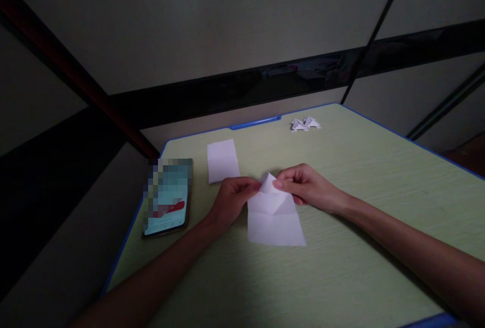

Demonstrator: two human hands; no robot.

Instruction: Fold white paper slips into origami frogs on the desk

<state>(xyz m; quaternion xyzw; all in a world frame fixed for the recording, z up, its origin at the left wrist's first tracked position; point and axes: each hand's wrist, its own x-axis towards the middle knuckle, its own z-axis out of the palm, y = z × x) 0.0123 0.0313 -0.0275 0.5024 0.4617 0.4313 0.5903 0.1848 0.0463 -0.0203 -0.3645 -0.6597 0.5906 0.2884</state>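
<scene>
A white sheet of paper (276,228) with creases across it lies in front of me, its far end folded up into a pointed tip. My left hand (235,197) pinches the left side of that folded tip between thumb and fingers. On the right side of the tip, my right hand (303,185) grips the paper, thumb on top and the other fingers curled beneath and behind. The near end of the sheet lies loose toward me, between my forearms.
A stack of white paper (223,161) lies beyond my left hand. The phone (168,199) at the left has a lit, partly pixelated screen. Two folded paper figures (305,124) sit near the far edge of the light green table (379,176), which has blue edging. Panelled doors stand behind.
</scene>
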